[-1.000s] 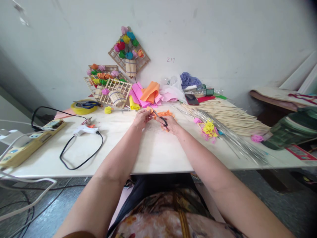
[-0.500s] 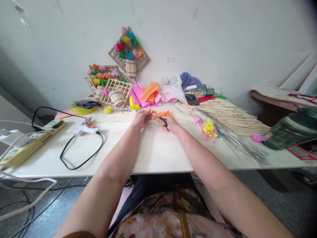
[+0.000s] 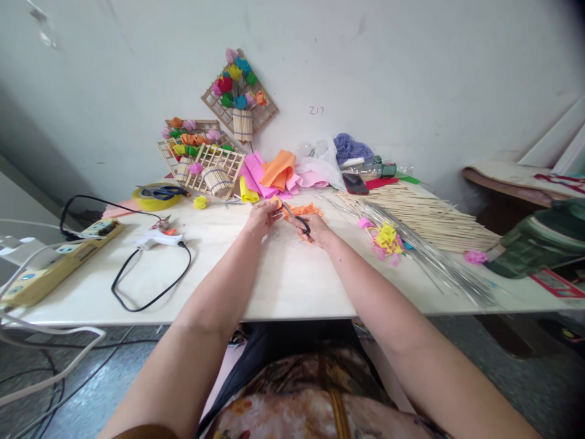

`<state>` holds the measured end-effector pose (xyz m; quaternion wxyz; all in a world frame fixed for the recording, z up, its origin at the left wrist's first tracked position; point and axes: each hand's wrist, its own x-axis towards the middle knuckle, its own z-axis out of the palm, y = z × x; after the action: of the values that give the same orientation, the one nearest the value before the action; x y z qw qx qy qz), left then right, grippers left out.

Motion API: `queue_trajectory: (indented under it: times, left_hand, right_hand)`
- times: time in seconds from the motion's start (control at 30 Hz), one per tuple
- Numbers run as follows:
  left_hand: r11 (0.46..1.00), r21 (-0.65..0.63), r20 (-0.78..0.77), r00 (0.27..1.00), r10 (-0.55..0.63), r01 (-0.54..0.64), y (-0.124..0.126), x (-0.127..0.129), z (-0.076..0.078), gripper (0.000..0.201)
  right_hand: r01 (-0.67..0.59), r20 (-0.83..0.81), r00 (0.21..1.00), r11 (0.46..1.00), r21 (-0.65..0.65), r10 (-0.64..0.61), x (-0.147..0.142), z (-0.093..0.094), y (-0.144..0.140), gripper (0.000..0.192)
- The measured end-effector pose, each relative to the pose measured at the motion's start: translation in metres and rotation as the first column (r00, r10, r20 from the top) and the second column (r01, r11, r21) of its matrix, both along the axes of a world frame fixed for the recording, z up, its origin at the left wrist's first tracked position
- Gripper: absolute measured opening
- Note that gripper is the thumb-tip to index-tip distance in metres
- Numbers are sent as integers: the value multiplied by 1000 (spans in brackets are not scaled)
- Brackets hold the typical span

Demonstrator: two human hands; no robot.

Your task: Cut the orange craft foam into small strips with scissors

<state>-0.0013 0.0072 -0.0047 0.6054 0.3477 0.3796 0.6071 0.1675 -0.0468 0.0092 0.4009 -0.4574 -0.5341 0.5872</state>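
My left hand [image 3: 264,217] pinches a small piece of orange crepe paper [image 3: 275,200] above the middle of the table. In my right hand [image 3: 315,228] is a pair of scissors [image 3: 300,223] with dark handles, its blades pointing up and left to the orange piece. Whether the blades are cutting into the paper is too small to tell. Behind and under the right hand lie loose orange paper scraps [image 3: 307,209] on the tabletop.
Rolled crepe paper [image 3: 278,171] and lattice panels with paper flowers [image 3: 214,174] stand at the back. A white glue gun [image 3: 159,239] and power strip [image 3: 64,262] are left. Thin sticks [image 3: 425,216], wires [image 3: 434,268] and a green bottle [image 3: 539,238] are right.
The view has shifted very slightly. Both hands keep almost the same place, with the scissors still beside the orange piece.
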Motion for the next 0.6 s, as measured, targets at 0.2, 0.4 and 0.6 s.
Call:
queue_trajectory:
  times: [0.2, 0.4, 0.6]
  left_hand:
    - [999, 17, -33, 998, -45, 46, -3, 0, 2, 17]
    - [997, 19, -57, 995, -79, 80, -4, 0, 2, 23]
    - [994, 36, -72, 993, -96, 99, -4, -1, 1, 19]
  right_hand:
    - [7, 7, 1000, 1000, -12, -7, 2, -5, 5, 19]
    - [6, -2, 1000, 1000, -5, -6, 4, -7, 7, 19]
    - [8, 1, 1000, 1000, 10, -8, 4, -6, 6, 19]
